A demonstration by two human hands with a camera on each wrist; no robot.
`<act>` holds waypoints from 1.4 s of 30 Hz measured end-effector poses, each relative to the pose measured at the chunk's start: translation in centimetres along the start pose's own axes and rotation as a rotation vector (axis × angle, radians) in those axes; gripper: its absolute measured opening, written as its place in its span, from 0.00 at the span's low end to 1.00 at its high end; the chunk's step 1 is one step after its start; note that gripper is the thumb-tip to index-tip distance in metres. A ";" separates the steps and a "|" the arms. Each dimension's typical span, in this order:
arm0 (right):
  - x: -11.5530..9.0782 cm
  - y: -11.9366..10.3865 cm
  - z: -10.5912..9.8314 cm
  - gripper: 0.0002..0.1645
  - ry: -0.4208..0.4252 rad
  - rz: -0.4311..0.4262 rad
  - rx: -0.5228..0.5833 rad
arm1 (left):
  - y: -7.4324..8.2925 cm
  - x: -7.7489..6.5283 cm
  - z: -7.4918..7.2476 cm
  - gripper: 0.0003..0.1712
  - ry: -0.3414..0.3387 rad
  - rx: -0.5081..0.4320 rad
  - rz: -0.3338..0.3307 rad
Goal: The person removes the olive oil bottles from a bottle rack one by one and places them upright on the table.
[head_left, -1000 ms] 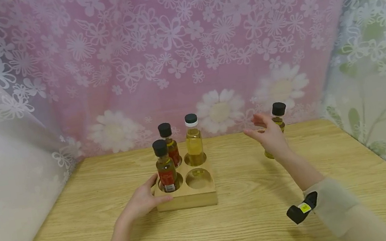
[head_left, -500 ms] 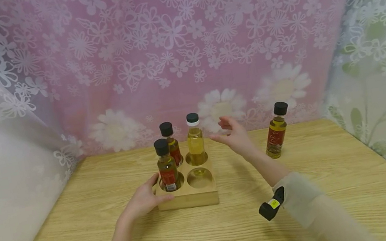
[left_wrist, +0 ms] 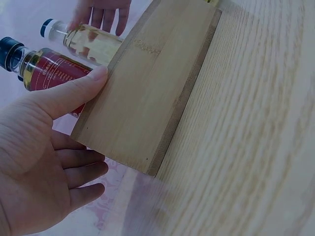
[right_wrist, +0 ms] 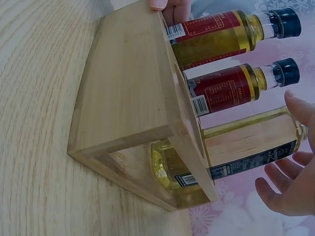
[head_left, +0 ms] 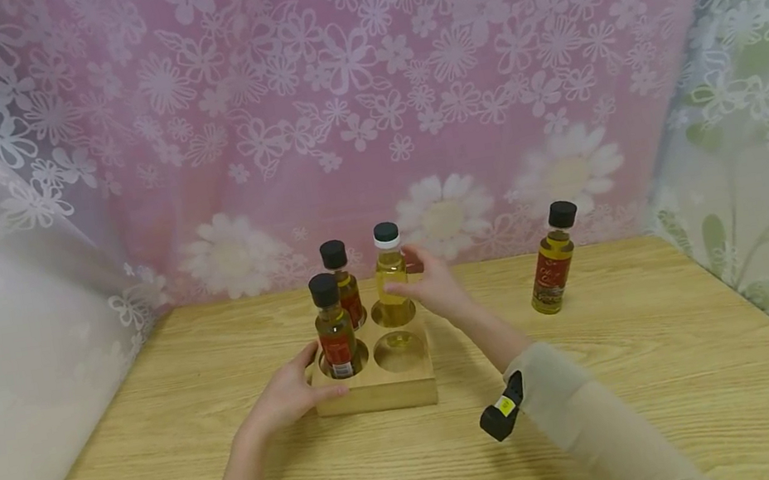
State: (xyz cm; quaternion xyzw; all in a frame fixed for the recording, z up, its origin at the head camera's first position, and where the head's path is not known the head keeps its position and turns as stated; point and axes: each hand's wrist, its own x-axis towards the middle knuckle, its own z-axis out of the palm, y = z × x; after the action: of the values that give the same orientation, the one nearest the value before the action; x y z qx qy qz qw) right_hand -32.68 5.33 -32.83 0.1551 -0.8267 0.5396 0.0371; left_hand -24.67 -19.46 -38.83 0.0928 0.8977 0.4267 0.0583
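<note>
A wooden bottle rack [head_left: 379, 398] with round holes stands on the table. My left hand [head_left: 281, 395] holds its front left corner, thumb on the front face and fingers along the left side. Two dark-capped oil bottles with red labels, one in front [head_left: 336, 338] and one behind [head_left: 350, 300], stand in the left holes. The back right hole carries a pale yellow oil bottle [head_left: 390, 277] with a white-ringed cap. Around it my right hand [head_left: 437, 289] spreads thumb and fingers; in the right wrist view, the fingers [right_wrist: 280, 179] look slightly apart from the glass.
Another red-labelled oil bottle [head_left: 552, 272] stands upright on the wood-grain table [head_left: 646, 366], well right of the rack. A pink flowered curtain [head_left: 334, 114] hangs behind, with pale curtains at both sides.
My right hand has moved left, from beside the lone right-hand bottle to the pale yellow bottle in the rack. The left hand stays on the rack's corner.
</note>
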 end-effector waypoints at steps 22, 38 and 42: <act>0.2 -0.1 0.5 0.35 0.133 0.045 0.045 | -0.1 0.0 0.2 0.59 0.005 -0.001 0.003; 0.1 -2.6 -5.0 0.36 0.213 -0.048 0.156 | -0.1 -0.1 0.0 0.60 0.010 0.004 0.003; -0.1 -1.6 -6.2 0.37 0.242 -0.020 0.115 | -0.1 -0.2 0.1 0.59 0.009 0.002 0.004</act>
State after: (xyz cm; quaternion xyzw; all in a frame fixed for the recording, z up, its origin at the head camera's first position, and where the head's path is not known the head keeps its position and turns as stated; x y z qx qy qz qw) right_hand -32.75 10.33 -28.85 0.0989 -0.7822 0.6007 0.1327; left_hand -24.51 -19.49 -39.01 0.0928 0.8981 0.4265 0.0532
